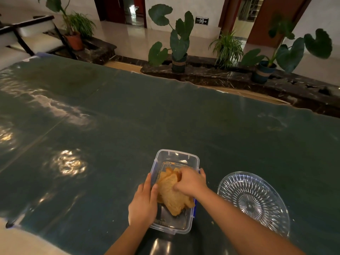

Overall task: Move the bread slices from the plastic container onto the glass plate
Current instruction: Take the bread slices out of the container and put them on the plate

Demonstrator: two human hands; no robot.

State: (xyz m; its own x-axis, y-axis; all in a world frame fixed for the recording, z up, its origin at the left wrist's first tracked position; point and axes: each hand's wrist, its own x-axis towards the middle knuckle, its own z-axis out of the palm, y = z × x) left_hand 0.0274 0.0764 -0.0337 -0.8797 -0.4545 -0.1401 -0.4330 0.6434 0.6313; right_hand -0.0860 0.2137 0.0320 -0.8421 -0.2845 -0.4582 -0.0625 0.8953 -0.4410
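Note:
A clear plastic container with blue clips sits near the table's front edge. Inside it lie several golden-brown bread slices, piled at a slant. My right hand reaches into the container from the right, its fingers closed over the top of the slices. My left hand grips the container's left wall, thumb over the rim beside the bread. To the right of the container stands a cut-glass plate with nothing on it.
The table is wide, covered in a dark green glossy sheet. Beyond its far edge runs a dark marble ledge with potted plants. A pale chair stands at the far left.

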